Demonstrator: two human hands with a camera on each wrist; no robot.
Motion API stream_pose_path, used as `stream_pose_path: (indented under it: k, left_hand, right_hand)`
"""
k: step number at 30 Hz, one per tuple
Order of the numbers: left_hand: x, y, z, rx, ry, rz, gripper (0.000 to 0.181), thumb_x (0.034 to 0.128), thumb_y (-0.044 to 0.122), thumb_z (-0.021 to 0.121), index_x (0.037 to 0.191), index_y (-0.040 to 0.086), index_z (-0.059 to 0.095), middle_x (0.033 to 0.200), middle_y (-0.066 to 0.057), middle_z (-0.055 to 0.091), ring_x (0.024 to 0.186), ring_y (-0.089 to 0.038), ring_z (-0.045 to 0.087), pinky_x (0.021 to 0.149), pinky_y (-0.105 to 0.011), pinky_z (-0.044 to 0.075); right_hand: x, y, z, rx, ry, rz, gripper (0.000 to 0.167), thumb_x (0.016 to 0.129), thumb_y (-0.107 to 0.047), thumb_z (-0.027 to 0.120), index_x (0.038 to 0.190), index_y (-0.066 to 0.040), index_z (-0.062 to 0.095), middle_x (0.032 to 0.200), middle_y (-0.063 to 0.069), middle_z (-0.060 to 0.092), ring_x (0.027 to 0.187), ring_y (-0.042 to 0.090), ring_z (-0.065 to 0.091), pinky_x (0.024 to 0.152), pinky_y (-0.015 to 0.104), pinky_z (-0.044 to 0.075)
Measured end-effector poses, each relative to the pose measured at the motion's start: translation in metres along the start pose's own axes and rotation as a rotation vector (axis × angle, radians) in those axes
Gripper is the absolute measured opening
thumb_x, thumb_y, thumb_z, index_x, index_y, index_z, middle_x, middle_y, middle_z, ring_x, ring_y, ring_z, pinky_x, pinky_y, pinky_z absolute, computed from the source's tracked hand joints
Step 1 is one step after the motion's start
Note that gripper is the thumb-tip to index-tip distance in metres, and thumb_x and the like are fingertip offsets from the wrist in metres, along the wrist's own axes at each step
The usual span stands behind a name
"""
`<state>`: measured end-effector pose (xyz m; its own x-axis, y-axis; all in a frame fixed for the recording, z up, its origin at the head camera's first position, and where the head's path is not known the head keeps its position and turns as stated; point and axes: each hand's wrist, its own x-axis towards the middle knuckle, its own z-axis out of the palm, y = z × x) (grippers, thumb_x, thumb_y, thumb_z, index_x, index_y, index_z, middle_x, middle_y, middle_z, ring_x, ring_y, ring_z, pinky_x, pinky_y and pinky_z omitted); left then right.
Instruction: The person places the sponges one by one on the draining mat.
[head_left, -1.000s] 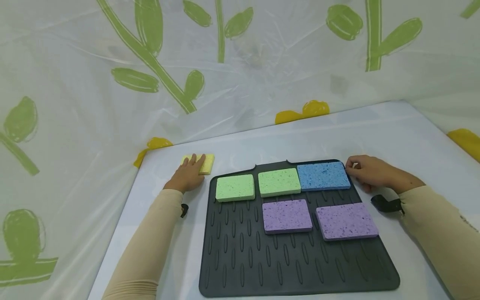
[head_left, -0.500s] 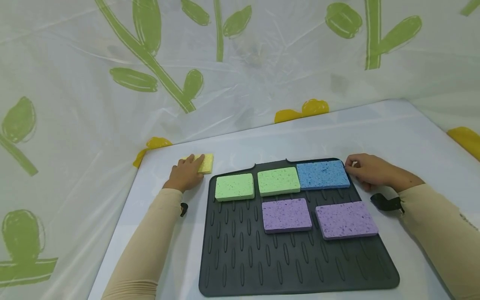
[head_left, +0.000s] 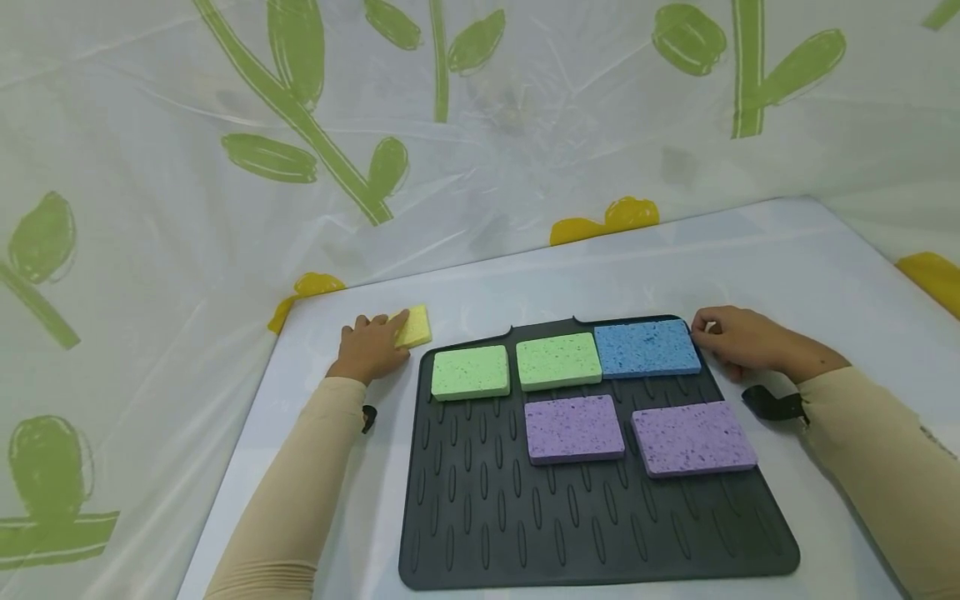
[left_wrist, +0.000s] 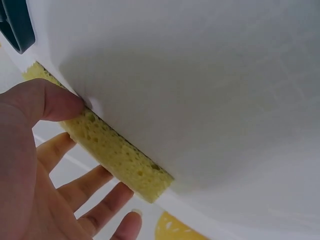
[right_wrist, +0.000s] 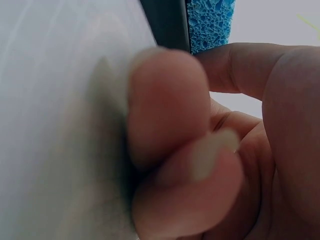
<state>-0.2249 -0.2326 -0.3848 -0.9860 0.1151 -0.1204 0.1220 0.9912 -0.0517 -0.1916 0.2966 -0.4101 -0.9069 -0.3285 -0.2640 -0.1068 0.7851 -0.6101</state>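
On the white table, my left hand [head_left: 370, 347] holds a yellow sponge [head_left: 416, 327]. In the left wrist view the thumb [left_wrist: 65, 104] lies against one side of the yellow sponge [left_wrist: 117, 150], with the fingers along the other. My right hand [head_left: 742, 337] is beside the far right corner of a dark grey ribbed mat [head_left: 517, 550], by the blue sponge [head_left: 648, 348]. Its fingers are curled near the tabletop. The right wrist view shows the thumb at the mat's edge, just below the blue sponge [right_wrist: 212, 25]; the thumb's tip is hidden, so a pinch cannot be confirmed.
Two green sponges [head_left: 470, 372] lie left of the blue one along the mat's far edge. A pair of purple sponges [head_left: 573, 429] forms a row nearer me. A plastic curtain [head_left: 510, 167] printed with green leaves hangs behind the table [head_left: 487, 296].
The yellow sponge has turned slightly and shifted a little right under my left hand, whose fingers now bend more. My right hand and the sponges on the mat have stayed put.
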Motion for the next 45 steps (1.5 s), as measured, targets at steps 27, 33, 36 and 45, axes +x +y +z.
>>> stream_pose_path:
  k: [27,33,36,45]
  left_hand:
    - [-0.031,-0.007,-0.015,-0.06,0.222,0.002,0.073,0.0854,0.036,0.072,0.15,0.022,0.042,0.134,-0.021,0.05,0.121,-0.043,0.047,0.095,-0.064,0.039]
    - [-0.044,-0.003,-0.015,-0.038,0.319,0.051,0.071,0.0818,0.036,0.074,0.147,0.022,0.048,0.129,-0.019,0.054,0.114,-0.04,0.05,0.089,-0.06,0.041]
    - [-0.052,-0.001,-0.017,-0.043,0.361,0.065,0.07,0.0809,0.035,0.073,0.146,0.022,0.049,0.129,-0.019,0.054,0.113,-0.04,0.05,0.087,-0.059,0.041]
    - [-0.08,0.017,-0.018,-0.12,0.432,0.129,0.066,0.0777,0.029,0.07,0.142,0.024,0.053,0.124,-0.017,0.057,0.106,-0.037,0.054,0.081,-0.056,0.041]
  right_hand:
    - [0.002,0.001,0.001,-0.012,0.022,-0.019,0.021,0.103,-0.021,0.046,0.109,-0.004,0.056,0.059,0.001,0.053,0.049,0.017,0.052,0.047,0.033,0.044]
    - [0.0,0.002,0.002,0.003,0.02,-0.017,0.02,0.104,-0.021,0.046,0.11,-0.004,0.056,0.061,0.002,0.053,0.05,0.017,0.053,0.047,0.033,0.045]
    - [0.0,0.001,0.003,0.008,0.022,-0.018,0.02,0.104,-0.021,0.046,0.11,-0.004,0.055,0.063,0.002,0.053,0.051,0.017,0.052,0.047,0.033,0.045]
    - [0.002,0.003,0.0,-0.034,0.011,-0.024,0.02,0.104,-0.021,0.045,0.109,-0.004,0.055,0.058,0.001,0.052,0.05,0.017,0.052,0.048,0.034,0.044]
